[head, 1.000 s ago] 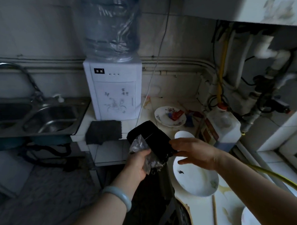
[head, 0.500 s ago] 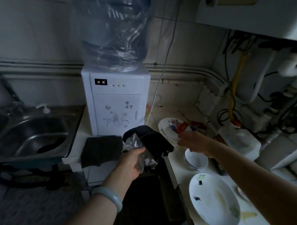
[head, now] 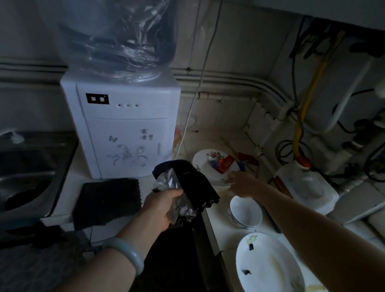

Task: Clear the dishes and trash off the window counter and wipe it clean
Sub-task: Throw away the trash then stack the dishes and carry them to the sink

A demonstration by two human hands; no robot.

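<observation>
Right hand (head: 241, 183) advanced, two plates (head: 202, 162) (head: 272, 274), one bowl (head: 245, 212)

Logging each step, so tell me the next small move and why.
Probably lift the red wrapper off the flowered plate into the black bag: the right hand is at that plate's near rim, and the left hand holds the bag beside it.

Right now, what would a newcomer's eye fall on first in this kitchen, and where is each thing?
The white water dispenser with its plastic-wrapped bottle stands tall at the centre left. In front of it the left hand grips a black bag with crinkled clear plastic, while the right hand is at the rim of a flowered plate that holds red wrappers. Nearer on the counter lie a white bowl and a large soiled plate.
</observation>
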